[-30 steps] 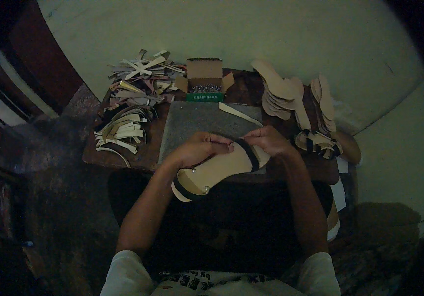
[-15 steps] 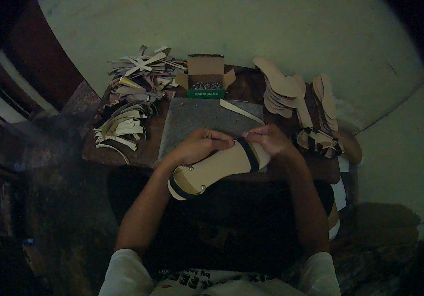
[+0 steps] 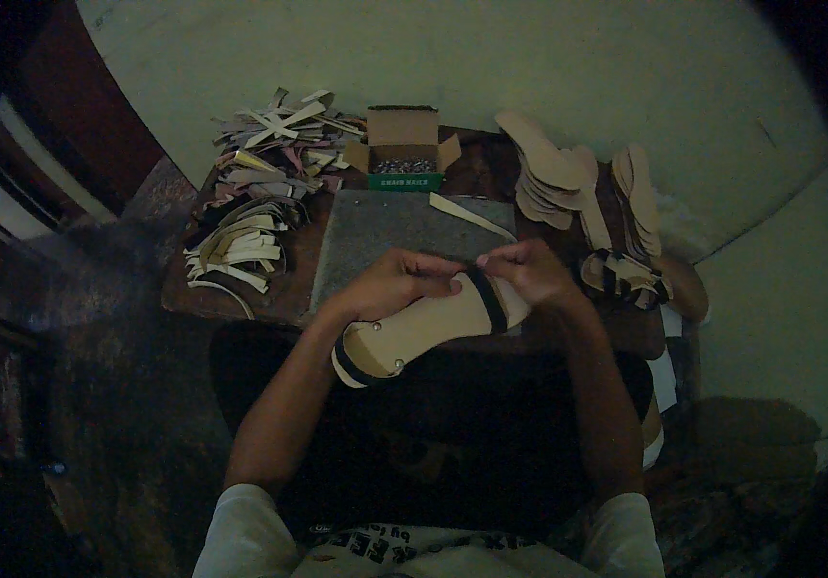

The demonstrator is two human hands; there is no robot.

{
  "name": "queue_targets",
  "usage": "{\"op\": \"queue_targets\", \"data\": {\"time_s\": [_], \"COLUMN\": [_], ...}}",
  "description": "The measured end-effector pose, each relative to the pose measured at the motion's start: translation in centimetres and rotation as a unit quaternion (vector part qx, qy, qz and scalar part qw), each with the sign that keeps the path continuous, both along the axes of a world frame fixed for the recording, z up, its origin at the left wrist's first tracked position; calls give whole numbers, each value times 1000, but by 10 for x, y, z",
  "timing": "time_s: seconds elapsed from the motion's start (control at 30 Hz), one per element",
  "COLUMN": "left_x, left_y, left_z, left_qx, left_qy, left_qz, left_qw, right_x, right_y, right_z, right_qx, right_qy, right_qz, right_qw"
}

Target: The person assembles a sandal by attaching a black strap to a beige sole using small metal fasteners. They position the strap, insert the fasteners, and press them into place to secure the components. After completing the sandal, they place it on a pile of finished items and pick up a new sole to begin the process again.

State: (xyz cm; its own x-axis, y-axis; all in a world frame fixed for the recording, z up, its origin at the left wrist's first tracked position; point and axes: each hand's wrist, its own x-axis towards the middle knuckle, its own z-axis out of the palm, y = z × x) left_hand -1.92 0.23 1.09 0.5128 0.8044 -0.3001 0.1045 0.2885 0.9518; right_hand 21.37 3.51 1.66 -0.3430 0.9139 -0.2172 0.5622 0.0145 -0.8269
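Between my hands, over the table's front edge, is a sandal (image 3: 424, 326) with a tan insole. A dark strap (image 3: 487, 301) crosses its front part, and a dark heel band (image 3: 351, 370) with two round metal studs curves round its near left end. My left hand (image 3: 404, 285) is closed on the sandal's far edge, thumb on the insole beside the strap. My right hand (image 3: 530, 274) pinches at the strap's far end, at the toe end of the sandal. What lies right between the right fingertips is too small to make out.
A grey slab (image 3: 375, 231) lies mid-table with a pale strip (image 3: 472, 216) on it. Behind stands an open green box (image 3: 404, 181) of nails. Strap pieces (image 3: 241, 241) pile up left; insole stacks (image 3: 544, 173) and finished-looking sandals (image 3: 626, 279) lie right, near another person's arm (image 3: 685, 287).
The sandal has shifted very slightly to the right and its heel end has tipped a little. Both hands keep nearly the same grip, with the right fingertips moved slightly at the strap.
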Motion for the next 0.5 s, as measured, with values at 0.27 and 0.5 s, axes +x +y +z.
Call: {"op": "queue_targets", "data": {"time_s": [0.27,0.5], "left_x": [0,3], "left_y": [3,0], "left_z": [-12,-8], "left_qx": [46,-15], "left_qy": [3,-31], "left_qz": [-11,18], "left_qw": [999,999], "right_x": [-5,-1], "right_y": [-6,-4], "right_z": [11,5], "right_qx": [91,119], "right_qy": [-51,-29], "right_qz": [21,39], "right_qw": [994,992]}}
